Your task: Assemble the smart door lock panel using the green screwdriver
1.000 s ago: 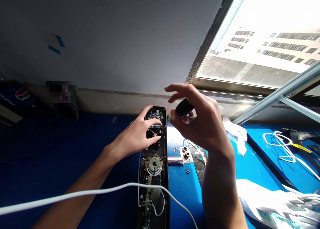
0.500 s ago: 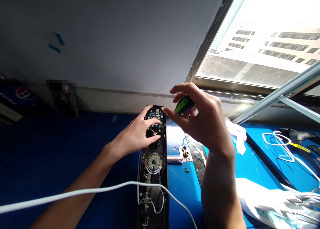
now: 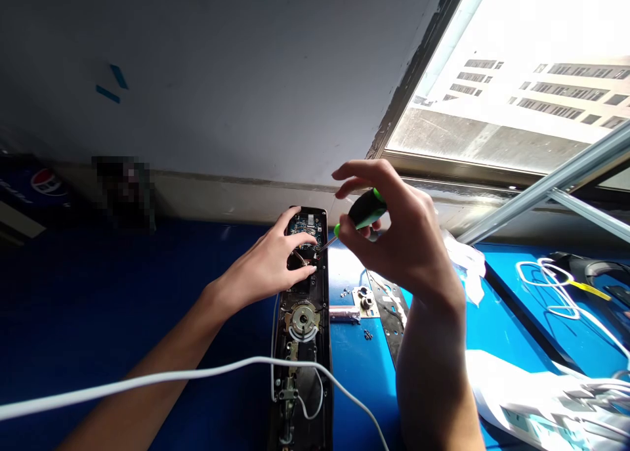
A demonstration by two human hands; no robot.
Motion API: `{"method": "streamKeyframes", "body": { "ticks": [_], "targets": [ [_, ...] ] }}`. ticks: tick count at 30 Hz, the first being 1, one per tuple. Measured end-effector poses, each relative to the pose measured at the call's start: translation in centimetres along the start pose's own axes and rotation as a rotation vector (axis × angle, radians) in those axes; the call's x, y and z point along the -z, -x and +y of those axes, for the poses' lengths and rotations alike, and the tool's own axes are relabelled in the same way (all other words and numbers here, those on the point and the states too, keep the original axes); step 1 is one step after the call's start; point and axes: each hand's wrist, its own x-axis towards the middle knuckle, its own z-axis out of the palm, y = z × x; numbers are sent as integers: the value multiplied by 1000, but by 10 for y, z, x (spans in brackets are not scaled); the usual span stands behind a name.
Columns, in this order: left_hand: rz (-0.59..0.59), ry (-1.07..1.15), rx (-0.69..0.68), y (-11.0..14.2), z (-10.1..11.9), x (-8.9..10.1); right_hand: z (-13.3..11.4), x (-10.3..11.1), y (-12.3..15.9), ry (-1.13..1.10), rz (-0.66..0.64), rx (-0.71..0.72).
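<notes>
A long black housing [image 3: 325, 326], which looks like an electronic door lock body, lies with its inside facing up. At its far end is a circuit board [image 3: 308, 222], partly covered by my left hand [image 3: 275, 254]. That hand's fingers are spread and rest on the board area. My right hand [image 3: 394, 221] grips a green and black screwdriver [image 3: 367, 213], tilted, with its shaft pointing down-left and the tip at the housing's right inner edge near the board. Whether the tip sits in a screw is too small to tell. A round metal disc [image 3: 304, 318] shows in the middle.
Small loose screws [image 3: 367, 335], a metal plate with a round fitting [image 3: 365, 301] and a dark perforated plate [image 3: 391, 313] lie right of the housing. A white cable [image 3: 197, 373] crosses in front. Farther right is a white power strip [image 3: 522, 398]; a wall and window stand behind.
The screwdriver handle has turned in my right hand, and my thumb has shifted back along it, baring the green collar. My left hand stays in place.
</notes>
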Motion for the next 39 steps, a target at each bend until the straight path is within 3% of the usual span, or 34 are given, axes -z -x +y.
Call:
{"method": "streamKeyframes", "body": {
  "ticks": [17, 39],
  "targets": [
    [-9, -21, -10, 0, 1, 0, -1, -2, 0, 50, 33, -33],
    [-11, -28, -11, 1, 0, 1, -1, 1, 0, 13, -26, -40]
  ]
}}
